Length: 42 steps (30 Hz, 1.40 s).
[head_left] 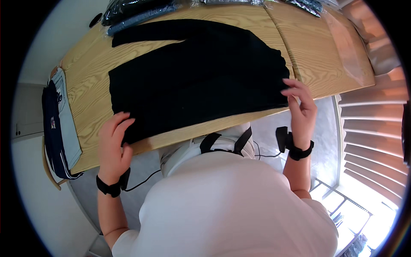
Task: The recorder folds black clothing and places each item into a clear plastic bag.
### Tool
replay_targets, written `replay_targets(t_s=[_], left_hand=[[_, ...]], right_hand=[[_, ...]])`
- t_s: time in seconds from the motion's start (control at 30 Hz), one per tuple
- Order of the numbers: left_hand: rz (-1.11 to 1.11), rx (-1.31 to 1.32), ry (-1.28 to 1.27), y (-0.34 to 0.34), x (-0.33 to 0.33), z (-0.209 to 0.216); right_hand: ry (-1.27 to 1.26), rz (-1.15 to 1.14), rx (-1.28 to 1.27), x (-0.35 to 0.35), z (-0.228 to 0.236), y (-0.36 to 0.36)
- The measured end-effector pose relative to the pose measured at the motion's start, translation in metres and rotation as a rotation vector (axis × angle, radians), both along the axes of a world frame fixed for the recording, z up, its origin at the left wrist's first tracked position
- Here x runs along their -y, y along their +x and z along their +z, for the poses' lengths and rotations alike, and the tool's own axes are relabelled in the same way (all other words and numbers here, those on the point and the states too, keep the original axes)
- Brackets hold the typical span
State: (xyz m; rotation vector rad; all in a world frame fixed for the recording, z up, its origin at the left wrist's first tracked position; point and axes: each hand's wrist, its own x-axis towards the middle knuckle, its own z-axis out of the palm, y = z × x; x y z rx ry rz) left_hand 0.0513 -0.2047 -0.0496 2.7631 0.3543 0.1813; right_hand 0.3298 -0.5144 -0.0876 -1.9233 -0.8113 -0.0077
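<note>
Head: hands [113, 142] [303, 112] at black garment [201, 73]; navy garment [55, 143] emblemed.

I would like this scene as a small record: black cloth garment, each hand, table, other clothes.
Garment: black cloth garment, spread flat, long sleeve extending left
Left hand: open, at garment's near left corner; contact unclear
Right hand: open, at garment's right edge; contact unclear
Surface: light-brown wood-grain table
Far side: clothes in clear plastic bags
Left edge: navy-blue garment, pale-blue garment
</note>
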Motion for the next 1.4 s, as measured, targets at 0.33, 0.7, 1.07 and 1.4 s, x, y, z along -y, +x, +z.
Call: replay_targets(t_s=[0.33,0.7,1.07,1.4], left_hand=[[-0.007,-0.36,0.165,-0.004,-0.002,-0.034],[0.097,-0.196,-0.34,0.02,-0.091,0.046],[-0.013,-0.047,-0.015,0.09,-0.156,-0.039],[0.052,-0.032,-0.09,0.098,-0.16,-0.054]], right_hand=[[-0.716,-0.02,0.497,-0.049,-0.027,-0.032],[-0.43,0.374,0.243,-0.073,0.085,0.06],[-0.826,0.329,0.223,-0.233,0.012,0.133],[-0.317,0.173,0.258,-0.229,-0.002,0.165]])
